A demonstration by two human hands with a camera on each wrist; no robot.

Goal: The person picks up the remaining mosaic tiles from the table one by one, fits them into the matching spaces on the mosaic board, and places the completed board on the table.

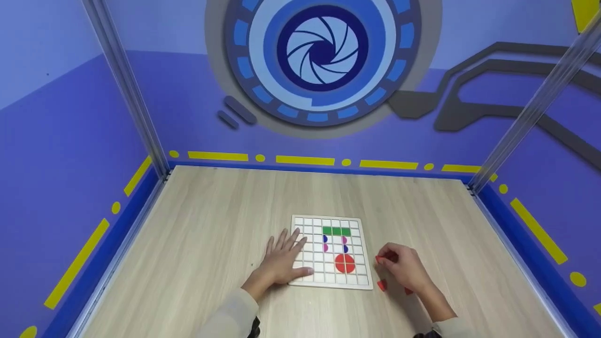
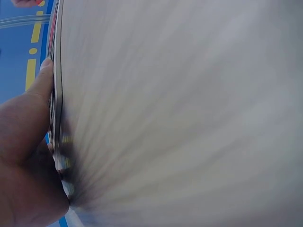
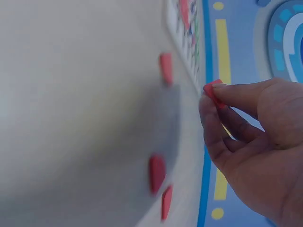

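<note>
A white gridded board (image 1: 331,280) with a pale wooden rim lies on the table. My left hand (image 1: 283,260) rests with spread fingers over its left edge, thumb on the lower squares. To the right of the board, my right hand (image 1: 404,266) pinches a small red piece (image 3: 214,93) between thumb and fingertips, raised above the table in the right wrist view. On the grid are a green bar (image 1: 336,231), small blue and pink half-rounds (image 1: 345,240), and a red circle (image 1: 345,263) split by grid lines.
Loose red pieces lie right of the board: one near its corner (image 1: 382,285), another partly under the right wrist (image 1: 408,291). The right wrist view shows a further red piece (image 3: 166,203). Blue panels (image 1: 300,145) and metal posts (image 1: 136,103) enclose the wooden table (image 1: 225,202).
</note>
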